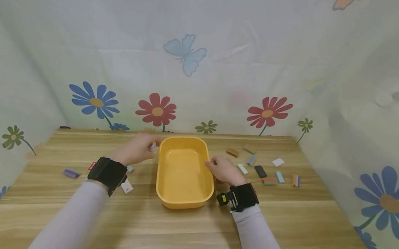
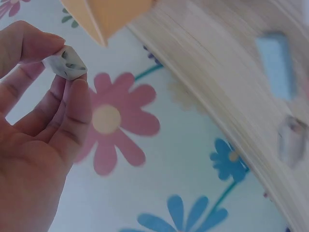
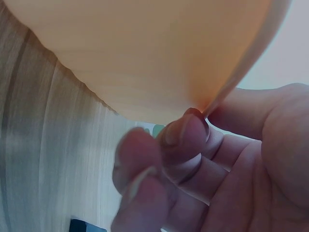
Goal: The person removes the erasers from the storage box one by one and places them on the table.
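A yellow plastic basin [image 1: 183, 175] stands on the wooden table in the middle of the head view. My left hand [image 1: 136, 149] is beside its far left corner, pinching a small white block [image 2: 68, 64] between thumb and fingertips. Grey patches mark the block's end face in the left wrist view. At the basin's right side, my right hand [image 1: 225, 169] pinches the rim [image 3: 227, 89] between thumb and index finger. The other fingers curl loosely below the rim, outside the wall.
Right of the basin lie several small blocks, including a black one [image 1: 260, 171], a white one [image 1: 278, 162] and a light blue one [image 1: 279, 177]. Left are a purple block [image 1: 71, 173] and a white block [image 1: 127, 186]. A flowered curtain [image 1: 224, 80] borders the table [image 1: 179, 237].
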A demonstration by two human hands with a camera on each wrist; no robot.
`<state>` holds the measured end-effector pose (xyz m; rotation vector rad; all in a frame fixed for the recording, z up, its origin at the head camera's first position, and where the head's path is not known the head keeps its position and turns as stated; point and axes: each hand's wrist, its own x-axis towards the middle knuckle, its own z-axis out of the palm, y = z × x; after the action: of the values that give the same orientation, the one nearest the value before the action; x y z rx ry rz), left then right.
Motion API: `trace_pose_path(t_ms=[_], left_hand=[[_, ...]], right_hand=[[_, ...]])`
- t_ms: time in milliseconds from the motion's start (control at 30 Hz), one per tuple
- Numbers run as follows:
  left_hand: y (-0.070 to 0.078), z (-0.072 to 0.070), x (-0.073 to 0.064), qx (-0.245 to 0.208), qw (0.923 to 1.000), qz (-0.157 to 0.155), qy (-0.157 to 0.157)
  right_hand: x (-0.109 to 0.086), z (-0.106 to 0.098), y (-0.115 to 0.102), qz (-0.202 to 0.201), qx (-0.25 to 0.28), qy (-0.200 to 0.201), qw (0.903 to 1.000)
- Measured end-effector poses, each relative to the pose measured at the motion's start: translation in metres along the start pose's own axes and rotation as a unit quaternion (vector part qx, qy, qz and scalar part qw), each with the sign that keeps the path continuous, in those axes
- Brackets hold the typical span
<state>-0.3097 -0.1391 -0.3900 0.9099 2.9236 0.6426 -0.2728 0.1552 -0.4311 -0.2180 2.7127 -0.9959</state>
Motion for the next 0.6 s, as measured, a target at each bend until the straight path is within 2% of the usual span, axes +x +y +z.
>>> trace_pose_path(t_ms=[100,267,400,500,600], left_hand=[[-0.009,-0.005,-0.022,-0.007,0.9995,-0.031,-0.004],[-0.027,-0.005,-0.06,-0.007,0.9962,-0.085,-0.017],[-0.043,0.0,-0.094,-0.002,0.9966,-0.082,-0.003],[-0.056,0.006,-0.119,0.023,0.9973,-0.07,0.009],[-0.066,0.009,-0.14,0.038,0.9962,-0.078,-0.001]], right_hand=[[-0.001,-0.002,0.0,0.006,-0.003,0.003,1.0],[-0.001,-0.003,0.001,0.011,0.007,0.002,0.9999],[-0.001,-0.001,0.002,-0.002,0.003,0.004,1.0],[-0.001,0.0,0.002,-0.008,-0.004,0.005,1.0],[-0.002,0.001,0.001,-0.003,-0.001,0.002,1.0]])
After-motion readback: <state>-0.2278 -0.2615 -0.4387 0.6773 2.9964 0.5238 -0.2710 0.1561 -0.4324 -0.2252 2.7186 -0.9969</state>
